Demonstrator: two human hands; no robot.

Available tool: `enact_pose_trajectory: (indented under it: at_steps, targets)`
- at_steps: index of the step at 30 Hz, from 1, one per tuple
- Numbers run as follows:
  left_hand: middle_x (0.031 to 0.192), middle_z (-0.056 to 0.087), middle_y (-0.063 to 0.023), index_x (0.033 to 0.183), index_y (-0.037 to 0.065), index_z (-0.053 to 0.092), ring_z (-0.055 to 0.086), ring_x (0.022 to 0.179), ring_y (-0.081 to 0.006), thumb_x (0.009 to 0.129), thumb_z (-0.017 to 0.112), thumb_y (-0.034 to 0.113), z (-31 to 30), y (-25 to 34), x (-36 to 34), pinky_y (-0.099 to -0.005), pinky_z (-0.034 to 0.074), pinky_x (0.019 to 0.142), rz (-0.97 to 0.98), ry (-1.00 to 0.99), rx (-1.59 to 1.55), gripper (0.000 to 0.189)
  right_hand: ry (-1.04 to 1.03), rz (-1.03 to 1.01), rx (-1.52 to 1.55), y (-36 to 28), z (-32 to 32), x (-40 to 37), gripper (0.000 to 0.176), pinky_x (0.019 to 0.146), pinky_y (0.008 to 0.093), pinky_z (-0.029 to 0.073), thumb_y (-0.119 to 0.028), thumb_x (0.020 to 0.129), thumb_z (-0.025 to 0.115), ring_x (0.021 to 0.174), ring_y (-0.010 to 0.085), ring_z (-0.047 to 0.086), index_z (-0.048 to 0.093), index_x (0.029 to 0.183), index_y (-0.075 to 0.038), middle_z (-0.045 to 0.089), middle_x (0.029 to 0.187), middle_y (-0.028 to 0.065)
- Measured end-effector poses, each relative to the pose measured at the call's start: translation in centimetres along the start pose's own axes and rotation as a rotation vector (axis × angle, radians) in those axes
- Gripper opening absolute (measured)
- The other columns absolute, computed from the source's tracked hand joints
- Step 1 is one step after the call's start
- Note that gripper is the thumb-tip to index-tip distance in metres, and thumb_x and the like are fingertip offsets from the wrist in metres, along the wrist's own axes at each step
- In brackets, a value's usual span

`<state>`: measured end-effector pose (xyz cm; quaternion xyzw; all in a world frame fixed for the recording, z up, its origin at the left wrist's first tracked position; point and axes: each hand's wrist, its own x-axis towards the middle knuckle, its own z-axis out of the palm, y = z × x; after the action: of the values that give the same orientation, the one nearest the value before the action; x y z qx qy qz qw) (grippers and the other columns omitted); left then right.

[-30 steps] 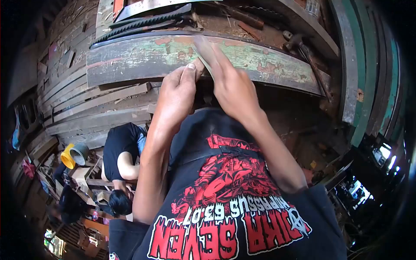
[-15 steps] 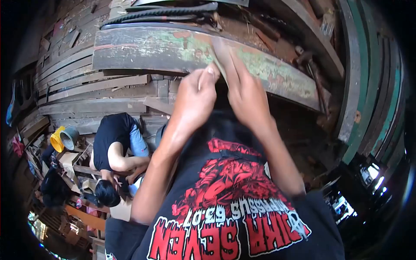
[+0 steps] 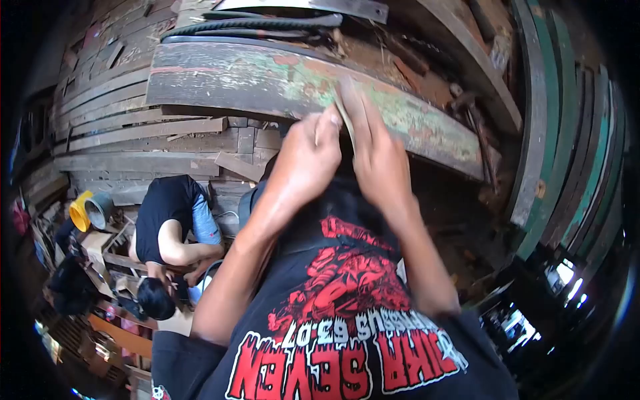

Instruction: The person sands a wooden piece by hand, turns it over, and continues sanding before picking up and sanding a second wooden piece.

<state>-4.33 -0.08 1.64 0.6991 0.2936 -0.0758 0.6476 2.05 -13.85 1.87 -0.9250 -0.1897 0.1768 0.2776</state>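
My left hand (image 3: 312, 153) is closed, its thumb and finger pinching near the lower part of a thin, pale, flat strip (image 3: 344, 113). A small pale sliver shows at the left hand's curled fingers. My right hand (image 3: 381, 145) lies along the strip's other side, fingers straight and pressed together; its thumb is hidden and the fingertips are blurred. Both hands are held in front of my body, above the near edge of a worn board (image 3: 267, 77) with peeling green paint. What the strip is made of I cannot make out.
A hammer (image 3: 475, 123) rests at the board's right end. Dark cables or rods (image 3: 253, 25) lie behind it. Green-edged planks (image 3: 560, 127) stand at right. Another person (image 3: 175, 223) bends over at lower left, near yellow (image 3: 80, 210) and grey buckets (image 3: 100, 212).
Both hands have shifted slightly against each other, staying together at the strip, with the right fingertips a little lower. The whole view has turned slightly.
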Motion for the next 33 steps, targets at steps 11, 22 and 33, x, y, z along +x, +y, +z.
enact_pose_trajectory:
  at_steps: [11,22,33]
  targets:
    - [0.097,0.069,-0.0328,0.112,-0.014,0.065,0.070,0.096,-0.0396,0.112,0.042,0.027,-0.5,0.7,-0.1,-0.0452,0.051,0.094,-0.117,-0.062,-0.010,0.046,-0.074,0.034,-0.122,-0.3,1.0,3.2,0.048,0.088,0.0602,0.057,-0.029,0.112,0.044,0.094,0.0536,0.071,0.047,0.158,-0.014,0.075,0.112,0.0262]
    - [0.064,0.050,0.0023,0.091,0.003,0.064,0.043,0.049,-0.0097,0.115,0.034,0.037,-1.6,1.3,0.5,-0.0302,0.035,0.043,-0.289,-0.075,-0.131,0.052,0.040,0.043,-0.018,-0.3,1.9,1.1,0.050,0.070,0.0648,0.055,-0.038,0.110,0.049,0.079,0.0521,0.071,0.048,0.157,-0.020,0.071,0.081,0.0315]
    - [0.064,0.030,0.0092,0.113,0.008,0.064,0.027,0.053,-0.0079,0.114,0.038,0.053,-4.9,-0.2,-1.0,-0.0276,0.025,0.051,-0.540,-0.244,-0.659,0.053,0.227,-0.096,0.616,6.9,-6.2,9.1,0.057,0.115,0.0358,0.044,-0.039,0.114,0.051,0.141,0.0231,0.054,0.050,0.155,0.001,0.060,0.151,0.0147]
